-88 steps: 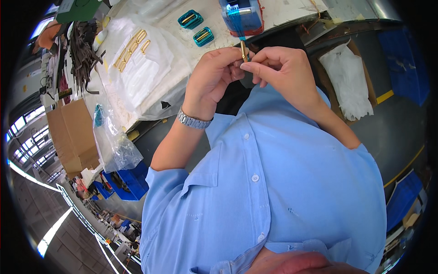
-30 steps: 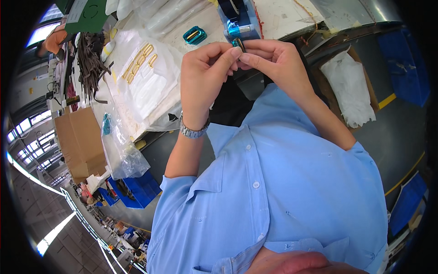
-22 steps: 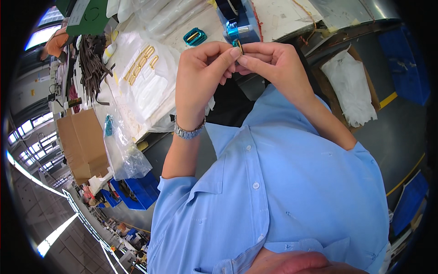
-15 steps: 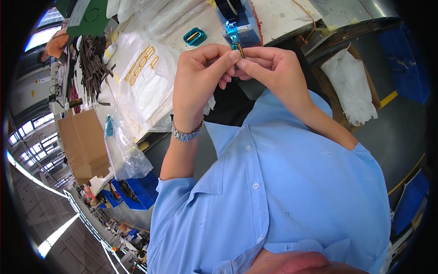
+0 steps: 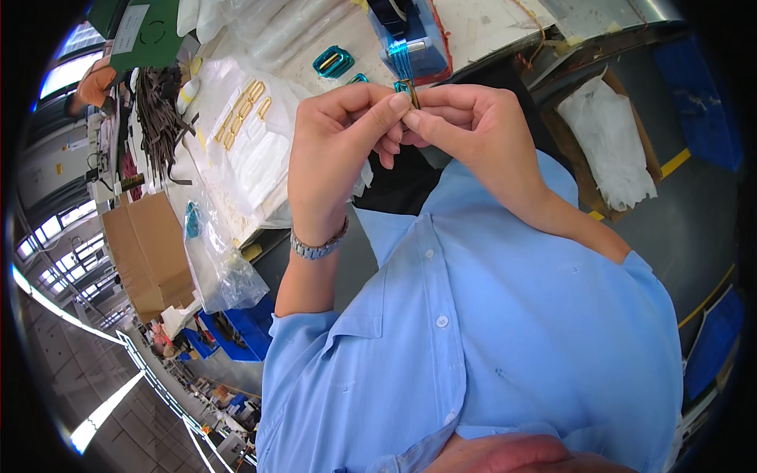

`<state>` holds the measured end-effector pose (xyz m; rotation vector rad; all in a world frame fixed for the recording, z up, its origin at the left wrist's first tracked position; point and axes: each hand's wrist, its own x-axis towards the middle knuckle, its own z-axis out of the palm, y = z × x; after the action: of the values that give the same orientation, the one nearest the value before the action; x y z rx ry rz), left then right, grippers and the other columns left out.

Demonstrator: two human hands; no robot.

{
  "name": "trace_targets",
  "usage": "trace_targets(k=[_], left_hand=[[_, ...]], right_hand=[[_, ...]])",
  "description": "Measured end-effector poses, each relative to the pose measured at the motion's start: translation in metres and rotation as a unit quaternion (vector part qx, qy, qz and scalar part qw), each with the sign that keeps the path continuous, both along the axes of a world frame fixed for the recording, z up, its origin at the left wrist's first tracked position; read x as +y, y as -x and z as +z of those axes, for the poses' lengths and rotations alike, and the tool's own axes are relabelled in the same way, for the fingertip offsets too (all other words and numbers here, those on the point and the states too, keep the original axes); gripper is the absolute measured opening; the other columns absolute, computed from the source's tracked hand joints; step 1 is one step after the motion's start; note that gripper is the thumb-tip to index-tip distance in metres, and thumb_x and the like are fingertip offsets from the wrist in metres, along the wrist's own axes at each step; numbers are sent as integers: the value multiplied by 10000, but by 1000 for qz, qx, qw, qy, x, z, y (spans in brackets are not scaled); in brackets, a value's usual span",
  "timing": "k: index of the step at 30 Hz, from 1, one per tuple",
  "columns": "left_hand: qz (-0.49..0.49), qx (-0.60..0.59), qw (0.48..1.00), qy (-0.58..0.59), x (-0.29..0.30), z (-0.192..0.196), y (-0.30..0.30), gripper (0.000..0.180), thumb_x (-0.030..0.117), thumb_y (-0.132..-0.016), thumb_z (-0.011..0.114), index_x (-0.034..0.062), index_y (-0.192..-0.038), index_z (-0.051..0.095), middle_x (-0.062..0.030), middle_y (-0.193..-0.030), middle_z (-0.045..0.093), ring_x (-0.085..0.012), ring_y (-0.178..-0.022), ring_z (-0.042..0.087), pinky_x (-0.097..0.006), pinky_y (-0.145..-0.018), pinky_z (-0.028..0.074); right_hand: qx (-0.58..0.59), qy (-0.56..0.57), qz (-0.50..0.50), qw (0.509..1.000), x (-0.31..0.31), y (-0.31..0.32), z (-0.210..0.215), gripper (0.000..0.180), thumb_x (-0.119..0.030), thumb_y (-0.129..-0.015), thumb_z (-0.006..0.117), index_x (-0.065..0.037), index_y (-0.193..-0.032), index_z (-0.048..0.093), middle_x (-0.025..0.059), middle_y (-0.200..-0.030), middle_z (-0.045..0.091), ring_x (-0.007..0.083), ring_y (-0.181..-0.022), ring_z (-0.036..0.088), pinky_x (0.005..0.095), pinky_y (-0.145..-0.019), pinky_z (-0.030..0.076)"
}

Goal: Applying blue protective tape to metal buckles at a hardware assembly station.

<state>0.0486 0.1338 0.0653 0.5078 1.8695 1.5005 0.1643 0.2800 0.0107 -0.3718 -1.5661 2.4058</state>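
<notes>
My left hand [image 5: 335, 150] and my right hand [image 5: 465, 126] meet fingertip to fingertip above the table edge. Between them they pinch a small gold oval metal ring [image 5: 412, 93], partly wrapped in teal film. Just beyond the fingers stands a blue dispenser [image 5: 410, 35] with teal strips hanging from it. Two teal-wrapped rings [image 5: 334, 61] lie on the table to its left. A metal watch sits on my left wrist.
A row of bare gold rings [image 5: 240, 110] lies on white plastic sheeting [image 5: 260, 169]. Dark straps [image 5: 154, 118] are piled at the left, with cardboard boxes [image 5: 146, 252] and a clear bag [image 5: 217, 264] below. A box lined with white plastic [image 5: 611, 142] stands at the right.
Both hands rose a little closer to the blue dispenser and kept working the ring between the fingertips. One of the teal pieces on the table is now behind my hands.
</notes>
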Motion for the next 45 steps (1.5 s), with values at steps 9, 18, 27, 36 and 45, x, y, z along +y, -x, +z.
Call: trace_targets(k=[9,18,27,36,45], left_hand=[[-22,-131,991,9,-4,-27,16,247,219,-1014,780,-6,-916,757,-20,-753,677,-96,-609,631,-235,-552,529],[-113,-207,970,49,-1,-30,53,277,239,-1044,746,34,-863,702,-13,-739,659,-99,-580,624,-243,-507,515],[-133,-227,960,96,17,-18,70,287,235,-1036,762,42,-835,695,-19,-704,652,-102,-548,607,-244,-472,493],[-69,-409,909,49,21,-32,80,320,243,-1022,787,39,-800,678,-19,-727,636,-97,-582,606,-246,-523,518],[14,193,980,43,-2,-37,12,127,93,-1021,748,-17,-1086,752,-38,-901,718,-105,-746,689,-240,-668,608]], right_hand=[[-59,-1,14,998,-3,-7,-20,280,-169,-1006,781,69,-1152,775,111,-985,820,131,-895,781,254,-793,615],[62,-129,9,990,15,11,-33,490,-204,-958,839,82,-1329,693,136,-1126,803,200,-1045,779,322,-961,602],[74,-124,69,987,30,24,-27,473,-190,-971,825,79,-1335,688,126,-1117,802,171,-1029,777,295,-923,595],[82,-157,8,984,25,25,-33,407,-182,-968,823,48,-1290,730,120,-1051,823,165,-980,797,283,-874,615],[56,-156,-30,986,21,28,-32,396,-222,-951,847,72,-1206,767,116,-971,829,110,-900,781,242,-788,603]])
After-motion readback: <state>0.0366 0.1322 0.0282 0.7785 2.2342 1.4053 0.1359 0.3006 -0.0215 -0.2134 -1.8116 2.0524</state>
